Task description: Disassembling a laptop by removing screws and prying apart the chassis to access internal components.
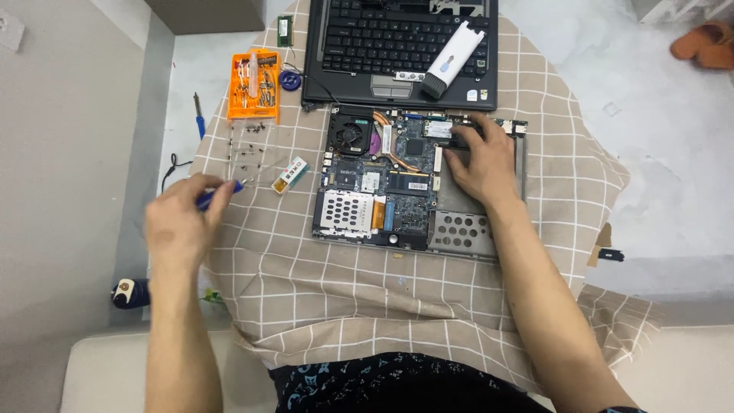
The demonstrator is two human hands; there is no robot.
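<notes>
An opened laptop base [382,200] with its circuit board, fan and copper heat pipe bared lies on a checked beige cloth [367,283]. My right hand [482,160] rests flat on the board's right side, fingertips on a dark part near the far edge. My left hand [180,226] hovers left of the table edge, pinching a blue-handled screwdriver [222,193] whose tip points toward scattered small screws [245,157].
A black laptop keyboard section [401,50] lies beyond the board with a white brush tool [455,57] on it. An orange bit case [254,84], a blue round item [290,79], a small white-and-orange box [290,174] and a memory stick [285,30] sit at left.
</notes>
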